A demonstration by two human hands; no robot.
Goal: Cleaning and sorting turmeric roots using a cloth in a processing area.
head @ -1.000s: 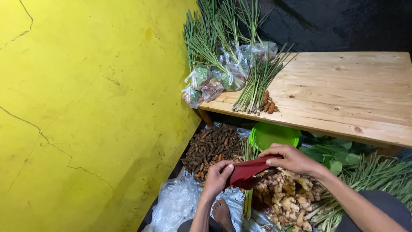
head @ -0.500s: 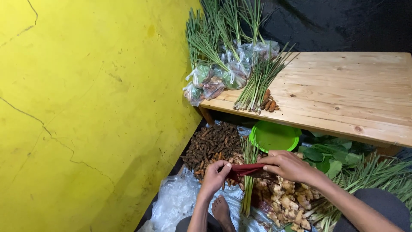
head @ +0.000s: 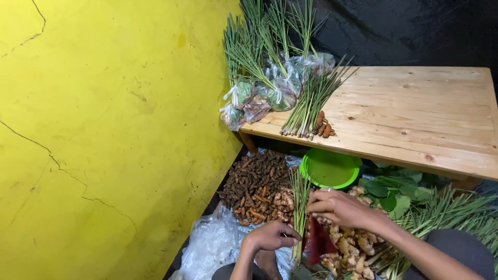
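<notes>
My left hand (head: 271, 237) pinches the lower part of a small bundle of lemongrass stalks (head: 299, 199) that stands upright over the floor. My right hand (head: 340, 207) grips the same bundle a little higher and also holds a dark red band or cloth (head: 316, 243) that hangs down beside the stalks. Under my right hand lies a heap of pale ginger roots (head: 347, 246). Both forearms come in from the bottom edge.
A low wooden table (head: 415, 116) carries lemongrass bunches (head: 311, 98), clear bags of greens (head: 264, 96) and a few orange turmeric pieces (head: 323, 127). On the floor are a pile of brown roots (head: 257, 184), a green plate (head: 328, 168), leaves (head: 397, 189), clear plastic (head: 212, 243). A yellow wall (head: 104, 129) stands left.
The red piece, earlier held broad and flat between both hands, now hangs narrow beside the stalks. My hands have closed onto the lemongrass bundle, the right one moving up.
</notes>
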